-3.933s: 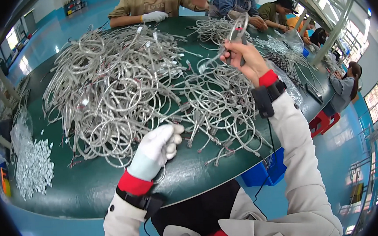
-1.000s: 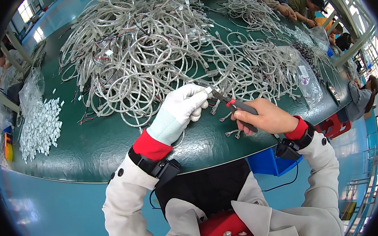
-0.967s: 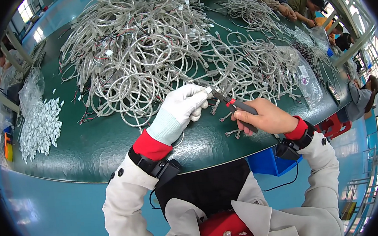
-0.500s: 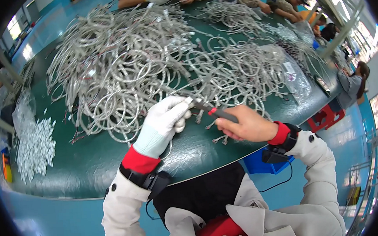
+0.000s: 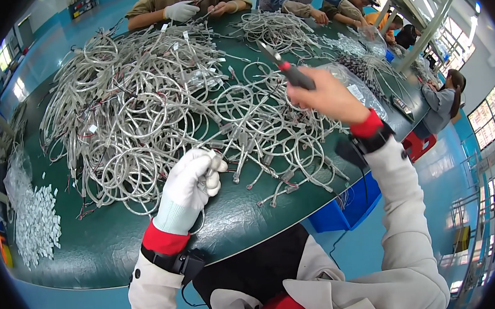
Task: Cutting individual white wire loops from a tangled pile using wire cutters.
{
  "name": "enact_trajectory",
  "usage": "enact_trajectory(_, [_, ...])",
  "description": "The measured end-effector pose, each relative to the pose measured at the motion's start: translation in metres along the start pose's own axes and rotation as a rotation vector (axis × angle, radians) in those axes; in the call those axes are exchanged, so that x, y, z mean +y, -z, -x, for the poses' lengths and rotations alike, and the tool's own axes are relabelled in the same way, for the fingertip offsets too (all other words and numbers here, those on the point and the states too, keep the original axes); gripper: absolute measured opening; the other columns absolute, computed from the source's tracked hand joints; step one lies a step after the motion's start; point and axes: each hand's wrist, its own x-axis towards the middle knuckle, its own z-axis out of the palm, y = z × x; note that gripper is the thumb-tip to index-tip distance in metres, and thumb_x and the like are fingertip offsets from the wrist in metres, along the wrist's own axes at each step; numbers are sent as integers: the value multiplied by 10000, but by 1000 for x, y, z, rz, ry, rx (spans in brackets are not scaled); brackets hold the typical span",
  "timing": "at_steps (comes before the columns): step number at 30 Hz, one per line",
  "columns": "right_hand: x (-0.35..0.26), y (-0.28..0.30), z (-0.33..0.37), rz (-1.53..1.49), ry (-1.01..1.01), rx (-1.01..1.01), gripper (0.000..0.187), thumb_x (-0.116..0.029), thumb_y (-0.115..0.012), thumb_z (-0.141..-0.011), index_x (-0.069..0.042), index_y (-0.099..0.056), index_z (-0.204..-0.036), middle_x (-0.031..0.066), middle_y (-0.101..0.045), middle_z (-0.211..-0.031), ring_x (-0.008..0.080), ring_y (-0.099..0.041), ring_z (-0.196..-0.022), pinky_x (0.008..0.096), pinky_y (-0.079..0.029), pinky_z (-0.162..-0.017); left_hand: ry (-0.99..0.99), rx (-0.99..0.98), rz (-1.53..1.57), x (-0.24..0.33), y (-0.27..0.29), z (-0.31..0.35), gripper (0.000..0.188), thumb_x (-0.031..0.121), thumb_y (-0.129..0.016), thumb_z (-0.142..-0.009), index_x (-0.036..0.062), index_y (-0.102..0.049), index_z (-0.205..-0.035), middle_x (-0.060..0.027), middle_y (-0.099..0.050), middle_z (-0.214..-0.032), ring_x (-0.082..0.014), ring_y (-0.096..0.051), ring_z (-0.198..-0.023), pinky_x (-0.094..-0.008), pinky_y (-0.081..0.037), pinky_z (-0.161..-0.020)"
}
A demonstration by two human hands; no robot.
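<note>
- Up and away from the left hand (image 5: 192, 180), the right hand (image 5: 330, 94) is now carrying the pliers (image 5: 297, 75); in the frame half a second back, their tip is meeting the left fingertips.
- I'm seeing the bare right hand gripping the pliers by the handles, tip pointing up and leftward over the cables (image 5: 153, 115); the tip is blurring, so I'm not telling whether it is parting or closing.
- White-gloved, the left hand is keeping its fingers curled at the near edge of the cables, closing on a cable (image 5: 202, 222) that is curving out below the wrist; what is sitting right at the fingertips is too small for me to make out.
- Cables are forming a large heap ahead of the left hand and a looser spread to the right, all lying on the green surface (image 5: 99, 254).
- White bits (image 5: 37, 226) are piling up at far left, just beside a plastic bag (image 5: 18, 176).
- Beyond the right wrist, I'm seeing a clear bag (image 5: 361, 92) lying near a dark device (image 5: 401, 106).
- Below the near edge, a blue bin (image 5: 350, 209) is standing on the right.
- Across the surface, a co-worker (image 5: 156, 3) is holding a tool (image 5: 198, 1) in a gloved hand.
</note>
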Motion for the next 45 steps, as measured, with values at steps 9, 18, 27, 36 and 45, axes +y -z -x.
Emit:
enact_trajectory(9, [92,-27,-151,552,162,112,267,-177,-683,-721,-29,-602,-929,196,-635,-826,372,-616,-788,432,-481,-703,41,-100,54,-3,11,-8,48,23,-527,-843,43,-518,-801,-196,-628,-986,-63,-326,-479,-220,-308,-467])
enact_trajectory(18, [100,-45,-165,786,36,24,269,-160,-670,-729,-20,-590,-944,193,-641,-858,358,-621,-817,416,-480,-728,112,-81,74,-2,8,-6,52,-9,-533,-818,33,-549,-843,-164,-648,-892,-66,-328,-470,-216,-308,-464])
enact_trajectory(27, [25,-4,-71,47,350,273,174,-111,-622,-790,-20,-546,-917,159,-600,-824,311,-567,-712,370,-455,-689,159,-13,-79,-1,7,-5,254,23,-491,-862,-51,-568,-1093,-101,-629,-867,-74,-437,-557,-207,-352,-512])
enact_trajectory(36, [83,8,-94,439,75,299,199,-151,-653,-760,-36,-564,-896,170,-597,-785,337,-588,-727,401,-454,-673,88,-63,-96,-2,13,-9,266,105,-456,-944,-41,-563,-1139,-61,-605,-877,-63,-455,-617,-204,-364,-539])
enact_trajectory(45, [98,-20,-107,533,76,6,234,-167,-667,-721,-42,-577,-897,179,-612,-791,373,-590,-751,431,-458,-674,126,-78,-104,3,10,-1,302,195,-489,-962,-46,-558,-1130,-66,-604,-890,-68,-449,-628,-219,-375,-564])
